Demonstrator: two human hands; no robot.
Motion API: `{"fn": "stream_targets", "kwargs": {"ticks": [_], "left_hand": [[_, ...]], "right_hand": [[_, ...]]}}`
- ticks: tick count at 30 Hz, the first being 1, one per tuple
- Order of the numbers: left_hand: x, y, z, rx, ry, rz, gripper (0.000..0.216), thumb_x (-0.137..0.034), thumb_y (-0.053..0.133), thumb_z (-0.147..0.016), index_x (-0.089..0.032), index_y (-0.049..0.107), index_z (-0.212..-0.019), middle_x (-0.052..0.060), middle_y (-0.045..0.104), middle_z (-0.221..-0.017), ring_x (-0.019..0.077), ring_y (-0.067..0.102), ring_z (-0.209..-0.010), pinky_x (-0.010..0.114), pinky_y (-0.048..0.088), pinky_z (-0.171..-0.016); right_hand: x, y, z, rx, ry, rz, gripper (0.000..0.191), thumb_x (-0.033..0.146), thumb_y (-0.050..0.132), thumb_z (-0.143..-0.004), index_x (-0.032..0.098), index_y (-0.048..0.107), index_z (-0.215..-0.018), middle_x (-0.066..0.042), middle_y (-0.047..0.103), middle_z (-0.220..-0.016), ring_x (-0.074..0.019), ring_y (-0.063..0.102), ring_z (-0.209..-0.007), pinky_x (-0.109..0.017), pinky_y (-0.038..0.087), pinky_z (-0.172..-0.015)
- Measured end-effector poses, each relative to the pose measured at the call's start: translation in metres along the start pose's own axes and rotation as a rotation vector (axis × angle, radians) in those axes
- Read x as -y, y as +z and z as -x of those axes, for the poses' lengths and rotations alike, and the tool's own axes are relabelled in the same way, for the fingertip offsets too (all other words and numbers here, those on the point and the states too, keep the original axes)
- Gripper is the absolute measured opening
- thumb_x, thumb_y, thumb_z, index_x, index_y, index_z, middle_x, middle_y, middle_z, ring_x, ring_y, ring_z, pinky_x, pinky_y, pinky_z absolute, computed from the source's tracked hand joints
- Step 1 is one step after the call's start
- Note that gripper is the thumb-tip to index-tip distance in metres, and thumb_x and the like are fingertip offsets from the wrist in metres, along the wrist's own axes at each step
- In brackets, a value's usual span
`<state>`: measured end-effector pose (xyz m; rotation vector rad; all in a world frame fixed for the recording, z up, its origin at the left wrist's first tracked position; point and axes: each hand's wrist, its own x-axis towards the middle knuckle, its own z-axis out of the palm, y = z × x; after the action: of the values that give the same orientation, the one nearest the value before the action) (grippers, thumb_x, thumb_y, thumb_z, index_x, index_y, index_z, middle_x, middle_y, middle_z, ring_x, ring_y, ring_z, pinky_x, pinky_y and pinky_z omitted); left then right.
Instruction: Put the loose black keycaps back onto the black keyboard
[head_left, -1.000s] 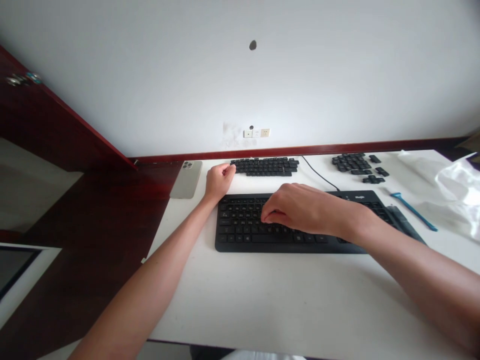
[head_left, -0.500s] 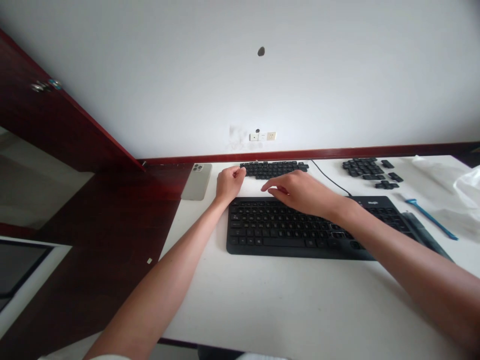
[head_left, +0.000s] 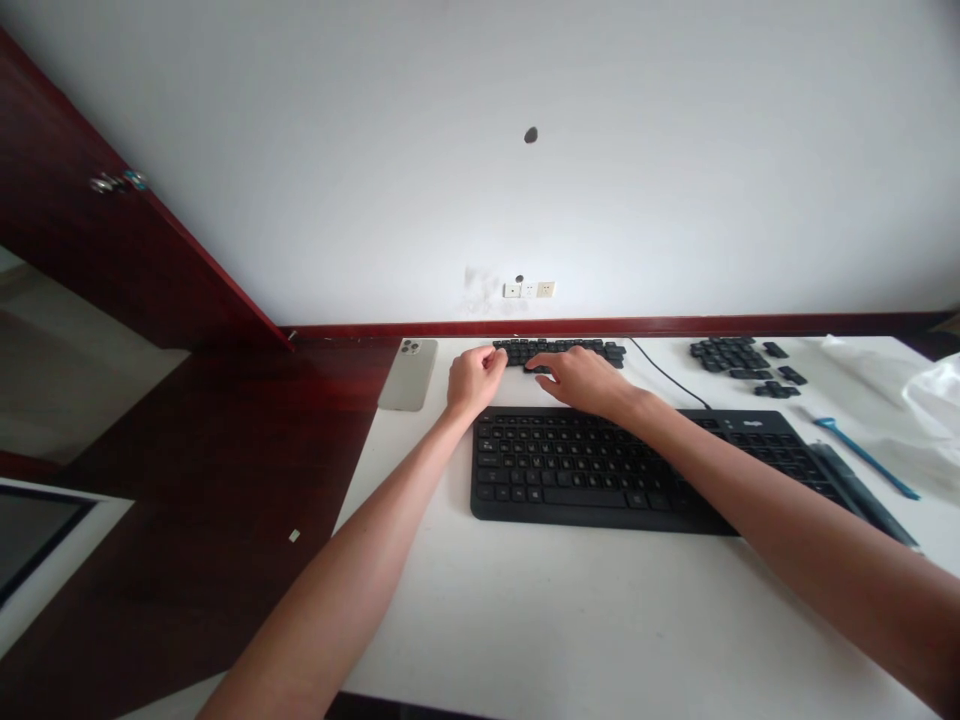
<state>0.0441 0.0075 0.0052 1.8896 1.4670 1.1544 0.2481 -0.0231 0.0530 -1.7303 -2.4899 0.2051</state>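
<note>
A black keyboard [head_left: 555,470] lies on the white table, its right part crossed by my right forearm. Behind it are rows of loose black keycaps [head_left: 611,354]. My left hand [head_left: 474,380] is closed in a fist at the left end of those rows; whatever it may hold is hidden. My right hand [head_left: 589,382] reaches over the keyboard's back edge with thumb and index finger apart. Its index fingertip is at the front of the keycap rows, and I see nothing held in it. Whether it touches a keycap I cannot tell.
A phone [head_left: 409,375] lies at the table's left edge. At the back right sit a pile of black keycaps [head_left: 726,355], a blue tool [head_left: 870,458] and clear plastic [head_left: 934,400]. A cable [head_left: 667,376] runs from the keyboard toward the wall.
My right hand has moved forward from above the keyboard to the keycap rows. My left hand stays closed beside them. The whole view has shifted slightly.
</note>
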Motion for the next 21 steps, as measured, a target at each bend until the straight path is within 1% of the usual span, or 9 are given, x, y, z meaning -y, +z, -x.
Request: {"fn": "stream_targets", "kwargs": {"ticks": [5, 8, 11, 13, 15, 17, 19, 21], "left_hand": [[0.000, 0.000, 0.001, 0.008, -0.008, 0.009, 0.045, -0.040, 0.054, -0.094, -0.021, 0.029, -0.062, -0.004, 0.030, -0.057, 0.0122, 0.027, -0.058, 0.030, 0.019, -0.060], [0.000, -0.001, 0.001, 0.013, -0.015, 0.014, 0.045, -0.040, 0.054, -0.094, -0.021, 0.030, -0.062, -0.004, 0.030, -0.057, 0.0124, 0.028, -0.058, 0.030, 0.019, -0.060], [-0.001, -0.001, 0.002, 0.011, -0.010, 0.015, 0.045, -0.040, 0.054, -0.094, -0.021, 0.029, -0.062, -0.004, 0.031, -0.057, 0.0125, 0.028, -0.058, 0.030, 0.020, -0.060], [0.000, -0.001, 0.001, 0.010, -0.005, 0.015, 0.045, -0.040, 0.054, -0.094, -0.021, 0.029, -0.062, -0.004, 0.030, -0.057, 0.0125, 0.028, -0.057, 0.030, 0.020, -0.060], [0.000, 0.000, 0.001, 0.011, -0.001, 0.014, 0.045, -0.040, 0.054, -0.094, -0.021, 0.029, -0.062, -0.004, 0.030, -0.057, 0.0125, 0.028, -0.057, 0.030, 0.020, -0.060], [0.001, 0.000, 0.000, 0.011, 0.003, 0.012, 0.045, -0.040, 0.053, -0.094, -0.021, 0.029, -0.062, -0.004, 0.030, -0.057, 0.0126, 0.029, -0.058, 0.030, 0.019, -0.060], [0.001, 0.000, 0.000, 0.006, 0.009, 0.005, 0.045, -0.040, 0.053, -0.094, -0.021, 0.028, -0.062, -0.004, 0.030, -0.057, 0.0126, 0.028, -0.058, 0.030, 0.019, -0.060], [0.002, 0.000, -0.001, 0.001, 0.015, -0.004, 0.045, -0.039, 0.053, -0.093, -0.021, 0.027, -0.061, -0.004, 0.029, -0.057, 0.0125, 0.028, -0.058, 0.030, 0.018, -0.060]], "right_hand": [[0.003, -0.005, 0.009, 0.009, -0.054, 0.001, 0.032, 0.030, 0.056, -0.097, 0.030, 0.077, -0.122, -0.006, 0.076, -0.088, -0.0252, 0.070, -0.081, -0.036, 0.050, -0.076], [0.003, -0.007, 0.011, -0.009, -0.055, -0.002, 0.033, 0.031, 0.059, -0.097, 0.029, 0.076, -0.124, -0.006, 0.075, -0.086, -0.0243, 0.070, -0.079, -0.034, 0.049, -0.074], [0.003, -0.006, 0.008, 0.004, -0.045, 0.008, 0.035, 0.036, 0.064, -0.096, 0.028, 0.076, -0.128, -0.006, 0.076, -0.087, -0.0254, 0.071, -0.083, -0.035, 0.050, -0.076], [0.004, -0.005, 0.005, 0.031, -0.043, 0.018, 0.033, 0.037, 0.067, -0.095, 0.029, 0.077, -0.124, -0.006, 0.075, -0.086, -0.0268, 0.071, -0.086, -0.036, 0.050, -0.078], [0.005, -0.007, 0.006, 0.024, -0.035, 0.006, 0.029, 0.037, 0.066, -0.095, 0.028, 0.079, -0.120, -0.006, 0.075, -0.085, -0.0262, 0.071, -0.084, -0.035, 0.049, -0.077], [0.005, -0.012, 0.014, -0.038, -0.030, -0.062, 0.027, 0.036, 0.065, -0.095, 0.026, 0.079, -0.116, -0.004, 0.073, -0.082, -0.0230, 0.068, -0.078, -0.033, 0.047, -0.074], [0.004, -0.018, 0.029, -0.102, -0.048, -0.180, 0.025, 0.036, 0.065, -0.095, 0.023, 0.079, -0.110, -0.003, 0.071, -0.078, -0.0193, 0.064, -0.071, -0.032, 0.045, -0.070], [0.003, -0.022, 0.050, -0.113, -0.098, -0.299, 0.023, 0.037, 0.064, -0.095, 0.021, 0.077, -0.106, -0.002, 0.069, -0.078, -0.0172, 0.062, -0.068, -0.031, 0.045, -0.067]]}}
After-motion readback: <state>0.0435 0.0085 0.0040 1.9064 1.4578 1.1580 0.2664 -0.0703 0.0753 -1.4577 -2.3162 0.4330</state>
